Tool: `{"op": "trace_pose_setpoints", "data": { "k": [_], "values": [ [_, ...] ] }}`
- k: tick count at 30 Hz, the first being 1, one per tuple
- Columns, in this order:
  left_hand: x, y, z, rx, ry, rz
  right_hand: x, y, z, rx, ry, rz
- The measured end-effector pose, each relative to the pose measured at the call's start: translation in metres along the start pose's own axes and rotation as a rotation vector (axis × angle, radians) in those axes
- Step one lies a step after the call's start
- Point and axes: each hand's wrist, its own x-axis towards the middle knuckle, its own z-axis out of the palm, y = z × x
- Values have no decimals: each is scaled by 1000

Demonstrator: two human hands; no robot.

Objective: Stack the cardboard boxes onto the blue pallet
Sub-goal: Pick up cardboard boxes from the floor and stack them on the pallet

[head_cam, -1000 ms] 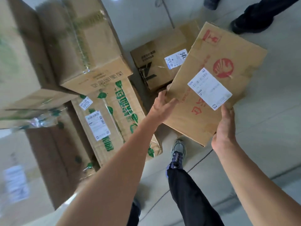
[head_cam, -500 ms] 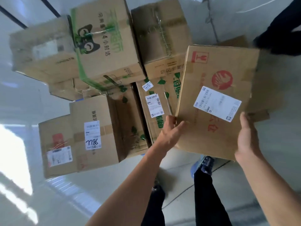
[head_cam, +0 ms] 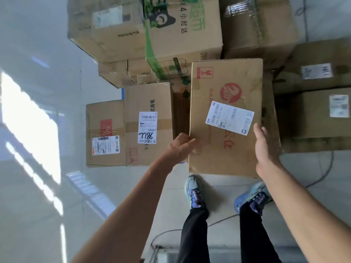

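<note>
I hold a flat cardboard box point(head_cam: 226, 149) with a red round logo and a white shipping label. It is level in front of me, over the near edge of the stack. My left hand point(head_cam: 181, 148) grips its left edge. My right hand point(head_cam: 266, 149) presses flat against its right side. Beside it on the left stands a box with a handwritten "786" label point(head_cam: 148, 103). A thin strip of the blue pallet point(head_cam: 123, 93) shows behind that box; the rest of the pallet is hidden under the boxes.
Stacked boxes fill the far side: a green-printed box point(head_cam: 182, 29), a plain box point(head_cam: 106, 38), a taped box point(head_cam: 258, 25). Two more boxes point(head_cam: 321, 126) sit at the right. My shoes point(head_cam: 193, 190) stand just before the stack. A cable point(head_cam: 322, 173) lies on the floor.
The held box has swung left from over the open floor to over the stack and turned square to it. Both hands have kept their hold on its sides.
</note>
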Motion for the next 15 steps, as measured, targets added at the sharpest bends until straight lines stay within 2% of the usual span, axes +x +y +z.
{"op": "trace_pose_setpoints", "data": {
  "k": [7,15],
  "values": [
    [24,-25,-40,59,19,-58,7,-6,55,-68,-94,1],
    [23,-24,-54,100,-39,-132,12,-8,73,-123,-163,-32]
  ]
}}
